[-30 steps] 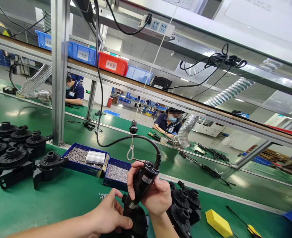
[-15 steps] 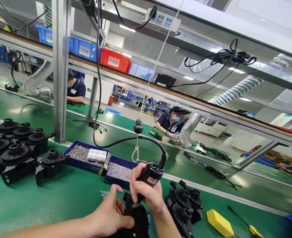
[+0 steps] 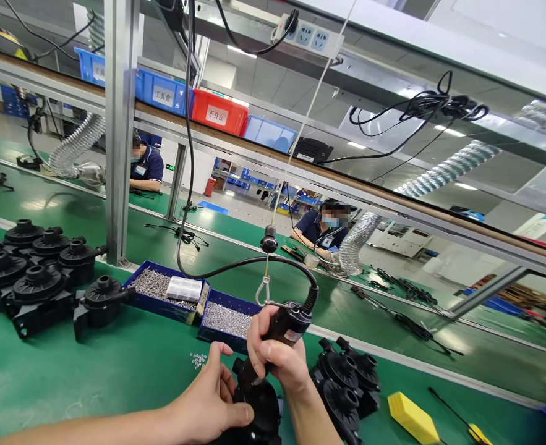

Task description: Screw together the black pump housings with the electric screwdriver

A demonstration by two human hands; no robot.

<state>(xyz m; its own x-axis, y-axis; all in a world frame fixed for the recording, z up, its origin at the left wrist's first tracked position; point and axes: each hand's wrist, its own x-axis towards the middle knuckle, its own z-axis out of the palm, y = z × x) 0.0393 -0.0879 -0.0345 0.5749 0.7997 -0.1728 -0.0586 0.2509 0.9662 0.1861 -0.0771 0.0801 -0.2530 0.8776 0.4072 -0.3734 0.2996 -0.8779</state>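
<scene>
My right hand (image 3: 279,352) is wrapped round a black electric screwdriver (image 3: 294,321), which hangs from a cord and points down at a black pump housing (image 3: 266,411). The driver's tip is hidden behind my fingers and the housing. With the thumb on top and fingers at its far side, my left hand (image 3: 217,395) grips that housing, whose lower part is cut off by the frame. Beyond my left hand lie several small nuts (image 3: 198,360) on the green table. Behind them stand a blue bin of small metal nuts (image 3: 226,318) and a blue bin of screws (image 3: 152,285).
More black pump housings stand at left (image 3: 36,284) and right (image 3: 342,377). A yellow block-shaped object (image 3: 412,417) and a thin yellow-handled screwdriver (image 3: 477,432) lie at right. A metal post (image 3: 117,136) rises at left. Two co-workers sit across the bench.
The view has shifted slightly, moving the scene a little to the right. Both hands keep their hold on the screwdriver and the pump housing.
</scene>
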